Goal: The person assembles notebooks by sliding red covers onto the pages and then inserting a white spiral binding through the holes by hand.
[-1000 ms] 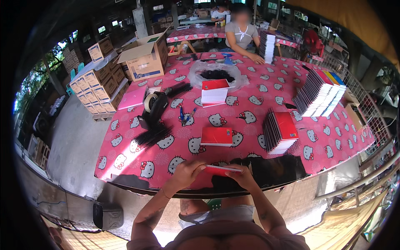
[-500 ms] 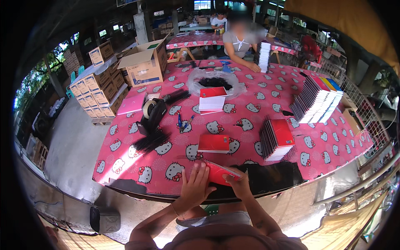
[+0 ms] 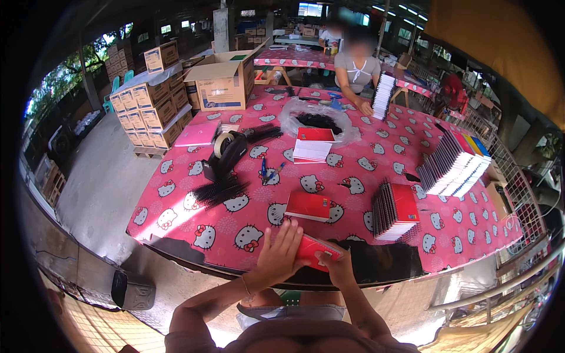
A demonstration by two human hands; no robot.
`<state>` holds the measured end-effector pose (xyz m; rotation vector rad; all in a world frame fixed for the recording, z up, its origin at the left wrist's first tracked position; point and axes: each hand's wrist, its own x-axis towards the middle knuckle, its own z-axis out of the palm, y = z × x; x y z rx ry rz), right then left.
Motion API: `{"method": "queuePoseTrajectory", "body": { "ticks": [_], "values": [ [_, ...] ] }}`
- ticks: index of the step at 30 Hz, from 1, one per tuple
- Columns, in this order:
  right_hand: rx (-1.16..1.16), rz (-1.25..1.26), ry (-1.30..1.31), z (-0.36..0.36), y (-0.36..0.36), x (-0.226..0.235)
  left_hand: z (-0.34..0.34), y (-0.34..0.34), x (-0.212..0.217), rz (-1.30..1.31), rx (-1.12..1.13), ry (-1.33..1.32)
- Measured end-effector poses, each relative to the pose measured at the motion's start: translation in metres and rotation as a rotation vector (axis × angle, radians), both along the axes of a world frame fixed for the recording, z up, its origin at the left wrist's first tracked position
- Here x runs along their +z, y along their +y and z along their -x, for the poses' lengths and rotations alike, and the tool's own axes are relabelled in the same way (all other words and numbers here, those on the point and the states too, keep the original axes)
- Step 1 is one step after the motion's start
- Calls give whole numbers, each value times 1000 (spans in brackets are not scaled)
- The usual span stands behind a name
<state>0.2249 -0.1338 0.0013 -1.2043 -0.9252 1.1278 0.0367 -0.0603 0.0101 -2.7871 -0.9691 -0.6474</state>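
Observation:
A red notebook (image 3: 318, 252) is at the table's near edge, tilted between my hands. My right hand (image 3: 336, 266) grips its right end, thumb on the cover. My left hand (image 3: 279, 254) lies with fingers stretched out flat along the notebook's left end, covering the binding there. Just beyond is another red notebook (image 3: 308, 205), lying flat. Farther off, a small pile of red-covered notebooks with white pages (image 3: 313, 145) rests in front of a clear plastic bag (image 3: 288, 120) of black coils. To the right stands a stack of spiral-bound red notebooks (image 3: 395, 210).
Black binding coils (image 3: 219, 192), a tape dispenser (image 3: 226, 154) and blue-handled pliers (image 3: 271, 173) lie to the left. A taller notebook stack (image 3: 456, 163) stands at the right. Across the table, a person (image 3: 356, 70) holds a stack of notebooks (image 3: 384, 97). Cardboard boxes (image 3: 154, 106) are piled at the left.
My left hand has slid slightly along the notebook's left end, its fingers now flatter over it. My right hand keeps its grip. The whole view has shifted a little.

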Motion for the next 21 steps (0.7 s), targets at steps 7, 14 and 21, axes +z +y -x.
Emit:
{"method": "queuePoseTrajectory", "body": {
  "ticks": [7,14,21],
  "values": [
    [20,2,-33,4,-1,6,1,-4,7,-46,2,-36],
    [99,-106,-54,12,8,-6,-7,8,27,-85,82,-66],
    [153,-75,-95,14,5,-9,-11,10,30,-119,110,-72]
  ]
}}
